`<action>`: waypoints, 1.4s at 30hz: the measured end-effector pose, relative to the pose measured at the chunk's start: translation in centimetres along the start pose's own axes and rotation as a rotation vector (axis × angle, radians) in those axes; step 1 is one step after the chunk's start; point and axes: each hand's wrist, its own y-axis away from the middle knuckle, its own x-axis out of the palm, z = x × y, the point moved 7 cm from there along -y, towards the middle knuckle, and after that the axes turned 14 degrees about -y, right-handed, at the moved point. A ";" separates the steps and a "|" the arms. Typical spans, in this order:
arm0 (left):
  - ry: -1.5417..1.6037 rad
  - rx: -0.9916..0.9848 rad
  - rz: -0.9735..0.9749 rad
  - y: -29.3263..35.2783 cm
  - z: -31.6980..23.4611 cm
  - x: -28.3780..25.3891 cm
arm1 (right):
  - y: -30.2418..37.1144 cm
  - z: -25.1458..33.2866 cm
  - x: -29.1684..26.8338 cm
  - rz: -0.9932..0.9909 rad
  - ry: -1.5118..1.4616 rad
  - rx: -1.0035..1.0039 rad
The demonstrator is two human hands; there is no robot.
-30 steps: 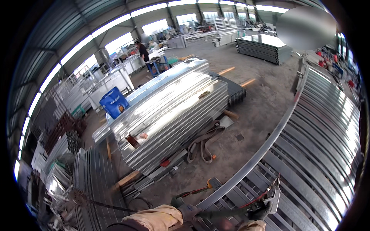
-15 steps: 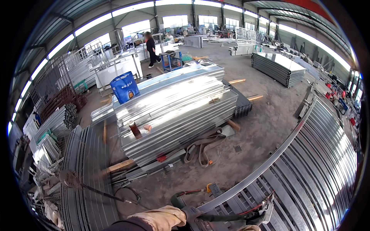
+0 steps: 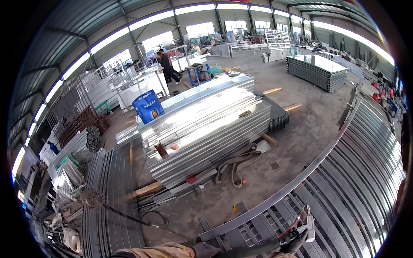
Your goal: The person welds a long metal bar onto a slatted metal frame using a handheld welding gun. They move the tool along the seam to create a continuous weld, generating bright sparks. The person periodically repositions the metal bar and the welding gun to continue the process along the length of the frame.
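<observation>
My right hand [image 3: 296, 243], in a dark glove, is closed around a silver, box-shaped handheld tool [image 3: 309, 228] with a slim tip and a thin red line beside it. The tool is above dark metal slats. At the lower edge, my left hand [image 3: 206, 250] wears a grey glove below a tan sleeve. It appears closed on a thick dark hose [image 3: 254, 249] that runs toward my right hand; its fingers are partly hidden. Under and beyond both hands lies a slatted metal frame [image 3: 254, 219] with a long curved-looking edge rail.
A stack of shiny metal panels [image 3: 215, 150] bears a blue bag [image 3: 147, 106] and a brown bottle [image 3: 161, 149]. Straps [image 3: 235, 170] and timber [image 3: 146, 189] lie on the floor. A person [image 3: 167, 66] is at the back left. More panels [image 3: 316, 75] stand back right.
The view has shifted, so the scene sits farther right. My left hand is lower in the picture. My right hand and the tool sit slightly farther right. The person far off has changed posture.
</observation>
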 end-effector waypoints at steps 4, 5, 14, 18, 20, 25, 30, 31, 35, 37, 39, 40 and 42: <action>0.123 0.029 0.028 -1.5 -2.0 -4.6 | -2.9 0.3 1.8 -0.083 -0.154 0.041; 0.153 0.061 0.040 -2.3 -2.6 -4.9 | -3.9 0.0 -0.1 -0.043 -0.114 0.199; 0.701 0.096 0.370 -8.3 -1.3 -5.7 | -9.0 -2.4 0.3 -0.072 -0.061 0.048; 0.616 0.236 0.095 -12.1 0.0 -5.0 | -9.8 -2.8 3.0 -0.093 0.123 0.025; 0.520 0.101 0.217 -13.0 -0.9 -7.0 | -10.2 -2.8 4.9 -0.135 0.120 0.039; 0.621 0.039 0.168 -15.7 0.1 -6.4 | -14.0 -4.0 3.5 -0.145 0.202 0.022; 0.666 0.035 0.157 -17.1 0.1 -6.7 | -15.6 -4.8 3.5 -0.159 0.198 0.001; 0.668 0.025 0.169 -17.4 0.1 -6.7 | -16.0 -4.8 3.3 -0.167 0.201 0.005; 0.649 -0.004 0.148 -17.7 -0.2 -6.9 | -16.4 -4.7 3.4 -0.114 0.219 0.031; 0.647 0.007 0.152 -17.7 -0.7 -7.4 | -16.5 -4.6 3.5 -0.124 0.200 0.024; 0.625 0.017 0.151 -18.0 -0.7 -7.4 | -16.6 -4.6 3.2 -0.128 0.192 0.024; 0.603 0.022 0.146 -18.1 -0.4 -6.8 | -16.7 -4.6 3.2 -0.124 0.193 0.027; 0.578 0.035 0.133 -18.2 0.0 -5.9 | -16.8 -4.5 3.2 -0.123 0.201 0.041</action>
